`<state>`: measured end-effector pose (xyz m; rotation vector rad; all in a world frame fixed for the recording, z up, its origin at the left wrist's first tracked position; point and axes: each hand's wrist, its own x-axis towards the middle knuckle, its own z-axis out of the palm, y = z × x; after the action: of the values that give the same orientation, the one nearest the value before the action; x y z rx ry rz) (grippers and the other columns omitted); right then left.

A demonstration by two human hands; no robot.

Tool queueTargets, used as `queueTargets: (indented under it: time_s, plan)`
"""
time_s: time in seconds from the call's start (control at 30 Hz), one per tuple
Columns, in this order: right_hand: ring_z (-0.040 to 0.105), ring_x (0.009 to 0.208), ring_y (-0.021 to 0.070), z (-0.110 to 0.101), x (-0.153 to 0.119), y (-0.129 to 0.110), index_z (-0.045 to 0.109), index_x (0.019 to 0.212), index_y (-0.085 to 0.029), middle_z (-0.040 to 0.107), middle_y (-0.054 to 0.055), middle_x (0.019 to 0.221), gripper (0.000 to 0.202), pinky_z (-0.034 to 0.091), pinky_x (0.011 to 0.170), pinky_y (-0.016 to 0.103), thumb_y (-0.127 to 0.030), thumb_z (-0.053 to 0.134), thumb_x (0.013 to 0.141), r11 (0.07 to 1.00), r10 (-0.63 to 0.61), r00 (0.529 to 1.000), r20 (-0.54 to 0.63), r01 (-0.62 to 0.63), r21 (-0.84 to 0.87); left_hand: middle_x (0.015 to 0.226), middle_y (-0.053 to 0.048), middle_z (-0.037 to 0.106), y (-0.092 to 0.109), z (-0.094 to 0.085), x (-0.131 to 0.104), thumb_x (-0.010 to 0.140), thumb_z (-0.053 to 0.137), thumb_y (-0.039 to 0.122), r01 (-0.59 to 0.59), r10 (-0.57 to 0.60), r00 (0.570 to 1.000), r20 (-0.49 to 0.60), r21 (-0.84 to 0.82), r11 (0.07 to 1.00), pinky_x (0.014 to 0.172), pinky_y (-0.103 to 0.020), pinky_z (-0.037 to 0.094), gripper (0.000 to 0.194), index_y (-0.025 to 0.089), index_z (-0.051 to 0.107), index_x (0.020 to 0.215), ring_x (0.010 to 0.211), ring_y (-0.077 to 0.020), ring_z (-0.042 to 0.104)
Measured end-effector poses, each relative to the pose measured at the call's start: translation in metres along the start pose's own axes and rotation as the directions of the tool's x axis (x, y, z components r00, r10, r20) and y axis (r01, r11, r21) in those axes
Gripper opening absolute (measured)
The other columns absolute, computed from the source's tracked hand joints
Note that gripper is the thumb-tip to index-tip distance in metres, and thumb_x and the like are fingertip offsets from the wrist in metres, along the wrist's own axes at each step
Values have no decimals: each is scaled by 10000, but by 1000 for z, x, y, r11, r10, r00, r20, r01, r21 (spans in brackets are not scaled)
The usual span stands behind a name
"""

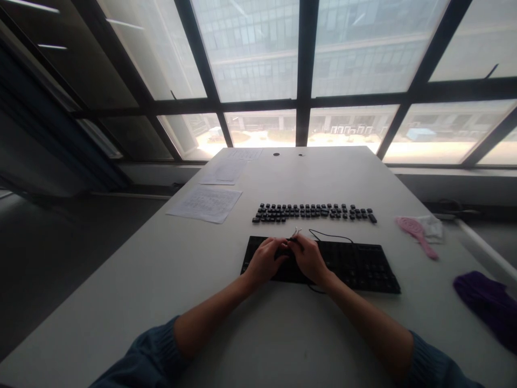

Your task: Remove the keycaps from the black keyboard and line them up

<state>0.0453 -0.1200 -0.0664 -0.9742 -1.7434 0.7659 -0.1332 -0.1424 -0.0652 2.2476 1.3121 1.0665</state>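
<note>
A black keyboard [363, 264] lies on the white table in front of me, and both hands are over its left half. My right hand [309, 258] is closed on a small wire keycap puller [296, 232], whose two thin pale prongs point up and away from me. My left hand [264, 261] is closed too, its fingertips meeting the right ones around a small dark piece that looks like a keycap [290, 240]. Fingers cover most of that piece. Beyond the keyboard, several loose black keycaps [313, 210] stand in rows.
Printed paper sheets [205, 203] lie at the left of the table [161, 280]. On the right are a pink hairbrush [416, 231], a white packet [432, 227] and a purple cloth [484, 302]. The keyboard's black cable [333, 235] loops behind it. Large windows rise behind the table.
</note>
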Motion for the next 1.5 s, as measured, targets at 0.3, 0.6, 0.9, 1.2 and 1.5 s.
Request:
queueTargets:
  time_s: [0.3, 0.6, 0.9, 1.2, 1.5]
  plan:
    - [521, 581, 146, -1, 2, 2, 594, 792, -190, 596, -15, 642, 193, 377, 585, 259, -325, 546, 920, 995, 98, 993, -59, -98, -1, 980, -62, 669, 8, -4, 4, 945, 543, 170, -226, 218, 974, 62, 274, 935, 880, -376, 491, 216, 218, 634, 1135, 942, -210, 582]
    - [611, 581, 170, -1, 3, 3, 557, 775, -205, 645, 4, 637, 223, 446, 584, 266, -345, 516, 943, 980, 169, 982, -80, -159, 122, 1059, -84, 601, 10, -4, 2, 919, 587, 195, -236, 258, 965, -41, 285, 929, 889, -382, 499, 149, 214, 694, 1021, 996, -224, 546]
    - [632, 593, 175, 2, 4, 2, 537, 792, -216, 656, 10, 646, 234, 477, 612, 277, -369, 493, 963, 969, 166, 984, -64, -150, 196, 988, -39, 688, -10, -22, 73, 835, 691, 226, -7, 25, 996, -83, 211, 977, 932, -384, 456, 129, 225, 713, 962, 970, -217, 583]
    - [628, 610, 169, 2, 4, 5, 542, 802, -210, 661, 11, 665, 225, 477, 615, 266, -369, 499, 956, 967, 154, 987, -47, -141, 211, 983, -56, 681, -43, 7, 127, 780, 744, 261, -27, -33, 993, 117, 478, 878, 911, -407, 434, 107, 259, 776, 882, 989, -252, 554]
    - [640, 624, 172, 4, 3, 6, 542, 830, -207, 667, 18, 679, 194, 488, 632, 273, -350, 498, 955, 963, 158, 987, -31, -147, 227, 1001, -72, 641, -54, 16, 127, 756, 757, 220, -38, -18, 993, 116, 465, 884, 931, -450, 425, 95, 250, 790, 840, 994, -272, 530]
